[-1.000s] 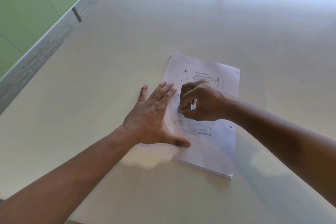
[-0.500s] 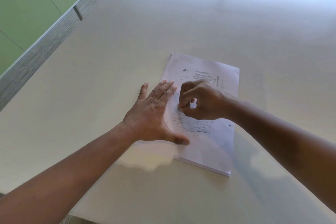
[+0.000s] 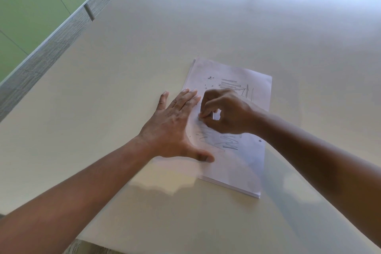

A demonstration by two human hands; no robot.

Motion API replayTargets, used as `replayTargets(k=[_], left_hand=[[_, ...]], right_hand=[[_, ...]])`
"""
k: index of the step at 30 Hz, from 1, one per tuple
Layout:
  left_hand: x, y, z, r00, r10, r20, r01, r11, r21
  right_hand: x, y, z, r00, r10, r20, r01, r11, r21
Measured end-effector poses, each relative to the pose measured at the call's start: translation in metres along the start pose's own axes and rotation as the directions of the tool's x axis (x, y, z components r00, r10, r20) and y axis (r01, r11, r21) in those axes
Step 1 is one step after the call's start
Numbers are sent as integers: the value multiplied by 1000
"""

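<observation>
Your table (image 3: 226,27) is a broad, pale cream slab with a smooth, faintly glossy top that throws back soft light at its far end. Its left edge runs diagonally away from you, and its near edge shows at the bottom left. One thing lies flat on it: a paper stack (image 3: 243,171), right of the middle and turned slightly askew to the table's edges, its top sheet marked with grey scribbles. Your left hand (image 3: 175,126) lies flat, palm and little finger on the bare top, the other fingertips and thumb over the stack's left edge.
</observation>
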State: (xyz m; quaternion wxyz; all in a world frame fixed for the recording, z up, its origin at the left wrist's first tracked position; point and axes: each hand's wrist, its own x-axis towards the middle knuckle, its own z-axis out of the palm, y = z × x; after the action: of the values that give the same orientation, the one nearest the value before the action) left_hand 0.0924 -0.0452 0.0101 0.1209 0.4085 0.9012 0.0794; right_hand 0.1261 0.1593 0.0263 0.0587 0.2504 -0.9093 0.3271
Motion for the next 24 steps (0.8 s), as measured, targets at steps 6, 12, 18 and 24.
replayTargets(k=[6, 12, 18, 24], left_hand=[[-1, 0, 0, 1000, 1, 5, -1, 1000, 4], [1, 0, 0, 1000, 1, 9, -1, 1000, 2], [0, 0, -2, 1000, -7, 13, 7, 1000, -10], [0, 1, -2, 1000, -4, 8, 4, 1000, 3]], right_hand=[[-3, -5, 3, 999, -19, 33, 18, 999, 34], [5, 4, 1, 1000, -24, -18, 25, 999, 26], [0, -4, 5, 996, -45, 73, 40, 997, 66], [14, 3, 3, 998, -64, -6, 64, 998, 23]])
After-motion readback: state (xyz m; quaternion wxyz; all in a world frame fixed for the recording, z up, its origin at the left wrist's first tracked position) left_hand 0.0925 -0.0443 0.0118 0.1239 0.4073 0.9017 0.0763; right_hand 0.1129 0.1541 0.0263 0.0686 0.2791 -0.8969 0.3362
